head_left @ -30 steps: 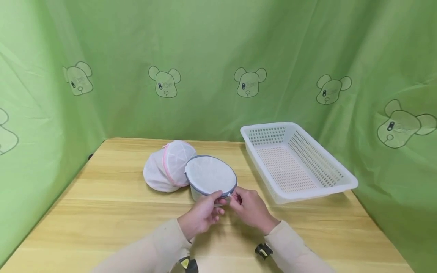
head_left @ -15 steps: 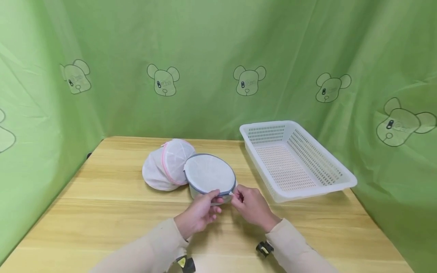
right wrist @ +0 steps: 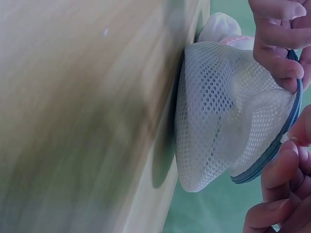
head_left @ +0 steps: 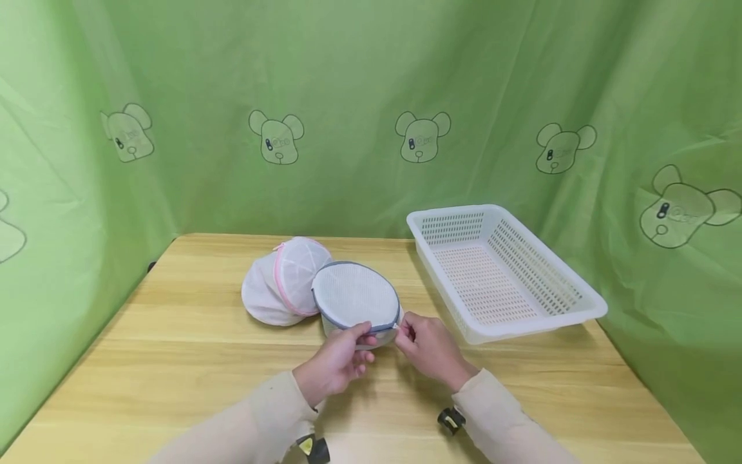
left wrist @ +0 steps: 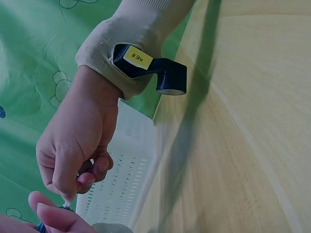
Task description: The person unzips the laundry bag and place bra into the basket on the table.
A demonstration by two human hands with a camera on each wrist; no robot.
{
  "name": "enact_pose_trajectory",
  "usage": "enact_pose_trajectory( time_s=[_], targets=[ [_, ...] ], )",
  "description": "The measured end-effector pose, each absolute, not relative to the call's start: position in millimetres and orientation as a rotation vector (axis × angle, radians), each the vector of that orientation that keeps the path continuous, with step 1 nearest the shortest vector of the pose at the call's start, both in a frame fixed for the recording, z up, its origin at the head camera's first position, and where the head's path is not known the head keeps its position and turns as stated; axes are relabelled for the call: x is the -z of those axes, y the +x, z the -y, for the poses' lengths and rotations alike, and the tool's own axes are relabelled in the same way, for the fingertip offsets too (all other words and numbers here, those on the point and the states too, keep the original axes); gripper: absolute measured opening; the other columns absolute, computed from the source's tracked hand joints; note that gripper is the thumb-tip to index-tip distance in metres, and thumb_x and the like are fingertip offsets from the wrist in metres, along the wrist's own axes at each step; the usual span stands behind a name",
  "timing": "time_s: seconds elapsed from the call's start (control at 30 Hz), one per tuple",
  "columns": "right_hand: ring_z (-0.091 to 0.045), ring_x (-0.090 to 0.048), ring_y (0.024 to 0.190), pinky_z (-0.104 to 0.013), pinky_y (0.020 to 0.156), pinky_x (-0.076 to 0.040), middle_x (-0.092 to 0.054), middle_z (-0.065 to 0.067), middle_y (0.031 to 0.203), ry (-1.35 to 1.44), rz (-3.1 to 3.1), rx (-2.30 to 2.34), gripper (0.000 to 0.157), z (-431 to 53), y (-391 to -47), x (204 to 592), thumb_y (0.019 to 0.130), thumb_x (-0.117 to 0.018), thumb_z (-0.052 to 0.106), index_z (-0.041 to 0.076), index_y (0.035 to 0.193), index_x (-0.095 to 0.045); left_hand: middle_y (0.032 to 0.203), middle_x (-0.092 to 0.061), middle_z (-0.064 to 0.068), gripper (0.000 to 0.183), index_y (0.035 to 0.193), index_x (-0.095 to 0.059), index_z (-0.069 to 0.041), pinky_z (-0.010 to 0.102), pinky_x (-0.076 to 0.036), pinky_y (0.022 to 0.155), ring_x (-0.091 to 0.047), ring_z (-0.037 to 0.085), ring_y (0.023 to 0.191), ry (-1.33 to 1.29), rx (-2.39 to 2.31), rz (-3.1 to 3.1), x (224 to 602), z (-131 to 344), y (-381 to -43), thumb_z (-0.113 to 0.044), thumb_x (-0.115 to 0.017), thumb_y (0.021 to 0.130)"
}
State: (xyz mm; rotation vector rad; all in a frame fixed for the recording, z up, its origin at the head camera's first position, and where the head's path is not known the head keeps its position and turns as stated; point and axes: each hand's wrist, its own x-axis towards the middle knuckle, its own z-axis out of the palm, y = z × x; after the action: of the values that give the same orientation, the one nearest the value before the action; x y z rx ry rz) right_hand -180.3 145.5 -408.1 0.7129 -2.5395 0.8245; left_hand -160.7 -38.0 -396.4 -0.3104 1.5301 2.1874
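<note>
A white mesh laundry bag with a blue-grey zipper round its top stands on the table in front of me. My left hand pinches the near edge of its rim, thumb on top and fingers below. Just right of that, my right hand pinches the small white zipper pull between thumb and forefinger. The right wrist view shows the bag's honeycomb mesh side and the dark zipper running past both hands. In the left wrist view the right hand's curled fingers appear close up.
Behind the bag on the left, a second white laundry bag with a pink zipper leans against it. A white perforated plastic basket stands on the right of the wooden table. Green curtains surround the table.
My right hand has drawn the zipper pull a little to the right along the rim. The left hand keeps its hold on the rim, and the bag stays in place.
</note>
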Motion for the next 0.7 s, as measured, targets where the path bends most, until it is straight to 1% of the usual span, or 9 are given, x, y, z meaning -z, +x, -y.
enact_pose_trajectory(
  time_s=[0.17,0.4,0.7],
  targets=[
    [0.000,-0.037,0.050,-0.019,0.043,-0.036,-0.043,0.013,0.056,0.723,2.529,-0.797,0.025,-147.3,-182.5,408.9,0.076,-0.064,0.001,0.017,0.064,-0.050,0.085,-0.057,-0.001,0.024,0.099,-0.057,-0.005,0.017,-0.037,0.049,-0.049,0.006,0.057,-0.311,-2.184,-1.532,396.4,38.5,-161.4,-0.029,-0.055,0.098],
    [-0.003,-0.039,0.050,-0.020,0.044,-0.035,-0.043,0.012,0.056,0.676,2.556,-0.768,0.026,-148.0,-182.8,410.5,0.076,-0.065,0.002,0.018,0.064,-0.049,0.085,-0.057,-0.001,0.023,0.102,-0.056,-0.005,0.016,-0.037,0.049,-0.049,0.006,0.057,-0.311,-2.183,-1.531,397.9,41.1,-161.5,-0.027,-0.055,0.097],
    [-0.006,-0.040,0.051,-0.021,0.045,-0.036,-0.043,0.010,0.057,0.618,2.611,-0.729,0.023,-150.7,-187.1,409.1,0.076,-0.064,0.003,0.016,0.064,-0.049,0.084,-0.055,-0.001,0.018,0.098,-0.054,-0.006,0.018,-0.037,0.050,-0.050,0.007,0.059,-0.280,-2.183,-1.548,395.9,44.3,-163.7,-0.024,-0.053,0.096]
  ],
)
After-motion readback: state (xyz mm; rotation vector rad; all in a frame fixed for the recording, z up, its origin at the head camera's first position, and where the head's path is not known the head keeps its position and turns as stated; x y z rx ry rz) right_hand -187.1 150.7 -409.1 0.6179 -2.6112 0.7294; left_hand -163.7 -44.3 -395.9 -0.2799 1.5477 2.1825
